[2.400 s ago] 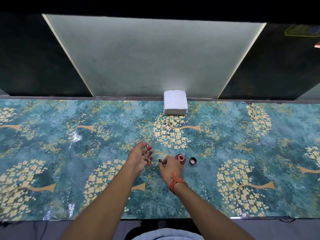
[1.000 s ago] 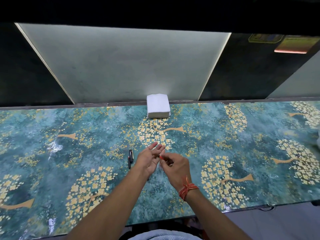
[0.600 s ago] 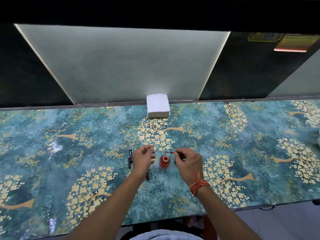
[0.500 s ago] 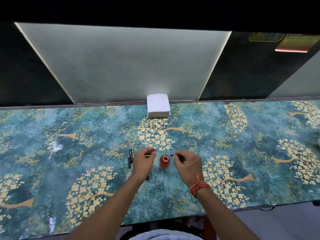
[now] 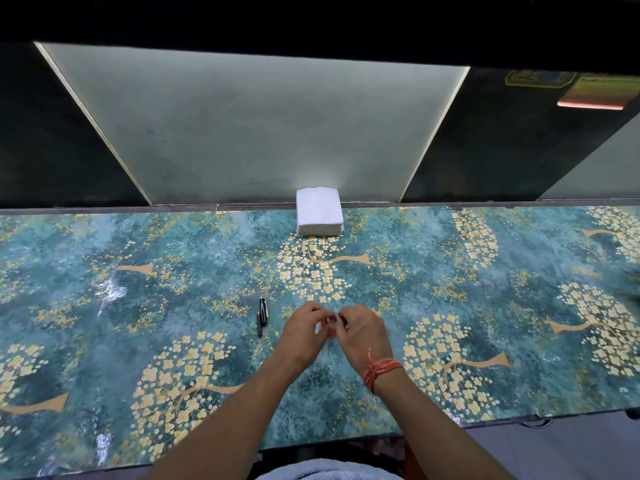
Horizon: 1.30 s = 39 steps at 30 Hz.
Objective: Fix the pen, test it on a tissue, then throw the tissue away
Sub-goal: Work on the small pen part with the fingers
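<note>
Both my forearms reach forward over the patterned table [image 5: 485,271]. My left hand [image 5: 300,332] and right hand [image 5: 363,332] meet, fingers curled around a small red pot [image 5: 328,325]; what each grips beyond it I cannot tell. Two dark pen parts [image 5: 262,315] lie just left of my left hand, long axes pointing away from me. The tissue stack [image 5: 318,211] sits well beyond, at the far edge.

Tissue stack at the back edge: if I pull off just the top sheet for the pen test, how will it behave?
The tissue stack looks like thin, loose white sheets, so the top one is probably floppy and very light. Neighbouring sheets may drag along, since nothing holds them down. Both hands, left hand and right hand, are busy with a small red part.
</note>
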{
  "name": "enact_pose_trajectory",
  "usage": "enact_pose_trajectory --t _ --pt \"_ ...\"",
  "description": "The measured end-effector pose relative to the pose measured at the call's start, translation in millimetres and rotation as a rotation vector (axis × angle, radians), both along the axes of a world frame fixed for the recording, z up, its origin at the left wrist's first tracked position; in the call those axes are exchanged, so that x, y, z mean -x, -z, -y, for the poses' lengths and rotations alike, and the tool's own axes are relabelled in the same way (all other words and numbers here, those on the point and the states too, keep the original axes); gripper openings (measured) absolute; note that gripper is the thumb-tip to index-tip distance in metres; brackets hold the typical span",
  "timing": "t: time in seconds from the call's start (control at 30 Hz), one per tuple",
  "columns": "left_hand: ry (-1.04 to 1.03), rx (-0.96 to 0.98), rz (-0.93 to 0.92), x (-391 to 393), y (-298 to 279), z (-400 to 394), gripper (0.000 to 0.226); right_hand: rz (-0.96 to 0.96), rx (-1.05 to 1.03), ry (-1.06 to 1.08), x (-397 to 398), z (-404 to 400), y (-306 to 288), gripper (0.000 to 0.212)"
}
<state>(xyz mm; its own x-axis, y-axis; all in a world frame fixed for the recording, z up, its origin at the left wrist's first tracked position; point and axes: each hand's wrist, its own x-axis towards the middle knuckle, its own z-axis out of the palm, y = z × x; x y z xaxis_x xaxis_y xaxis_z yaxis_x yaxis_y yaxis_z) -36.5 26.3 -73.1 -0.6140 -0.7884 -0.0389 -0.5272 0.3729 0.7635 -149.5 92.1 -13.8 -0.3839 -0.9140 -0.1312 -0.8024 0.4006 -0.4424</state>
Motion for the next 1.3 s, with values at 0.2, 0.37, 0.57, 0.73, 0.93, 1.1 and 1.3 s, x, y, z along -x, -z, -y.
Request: enact_pose_trajectory --t 0.2,0.37,0.57,0.73,0.93,1.1,1.3 --pt "0.009 0.030 -0.016 0 5 1 0.018 -0.003 -0.046 -0.013 -1 1 3 0.027" --pt "0.020 0.000 -0.036 2 7 2 0.022 -0.007 -0.071 -0.016 -3 1 2 0.027" --pt "0.013 0.009 -0.035 2 11 3 0.020 -0.055 -0.128 -0.025 -7 3 -1 0.033" --pt "0.027 0.015 -0.044 3 11 7 0.019 -0.068 -0.209 -0.039 -6 10 -7 0.035" --pt "-0.016 -0.035 -0.053 4 11 10 0.017 -0.064 -0.202 -0.061 -5 16 -12 0.022" --pt "0.001 -0.038 -0.043 5 11 11 0.013 -0.058 -0.262 -0.053 -5 18 -15 0.024" --pt "0.036 -0.039 -0.030 4 9 13 0.017 -0.072 -0.331 -0.105 -4 20 -20 0.028"
